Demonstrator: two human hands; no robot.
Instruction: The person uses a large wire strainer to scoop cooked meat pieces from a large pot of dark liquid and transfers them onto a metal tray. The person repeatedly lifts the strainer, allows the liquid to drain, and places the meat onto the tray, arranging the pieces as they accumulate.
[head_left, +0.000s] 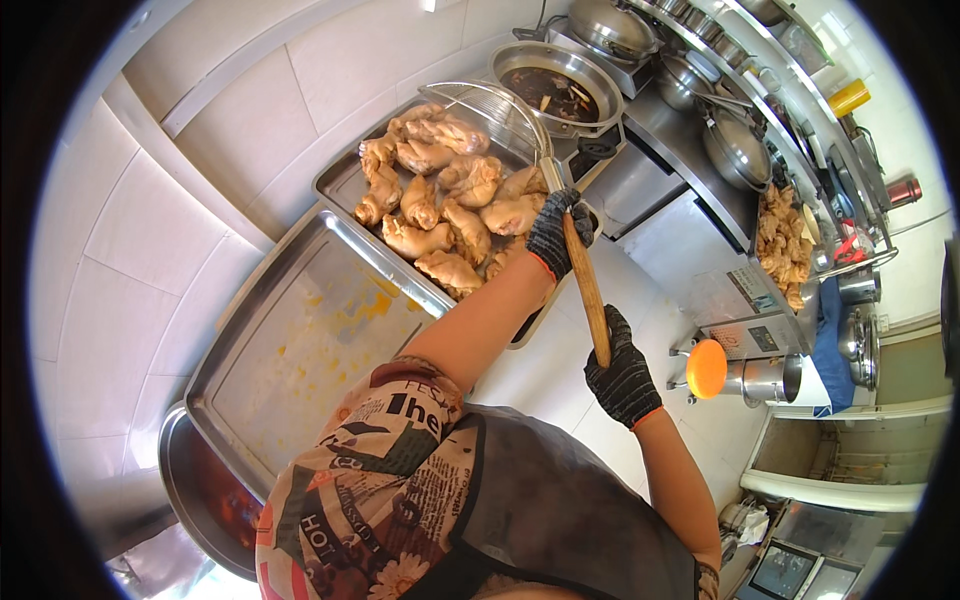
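Note:
My left hand (555, 232), in a dark knit glove with an orange cuff, grips the upper wooden handle of a wire skimmer (587, 289). Lower down, my right hand (621, 371), gloved alike, is closed around the handle's end. The skimmer's wire basket lies over the far side of a metal tray (341, 176), beside a steel pot (611, 71) of dark broth. Browned pieces of meat on the bone, which look like pork trotters (469, 180), fill much of that tray. Nearer me, a second metal tray (247, 382) bears orange-yellow liquid stains.
A large pot (176, 480) of reddish liquid stands at the lower left. Lidded pans (735, 150) line the steel counter on the right, with more browned food (784, 244) farther along. An orange stool (706, 369) stands on the floor. Tiled wall borders the trays at the left.

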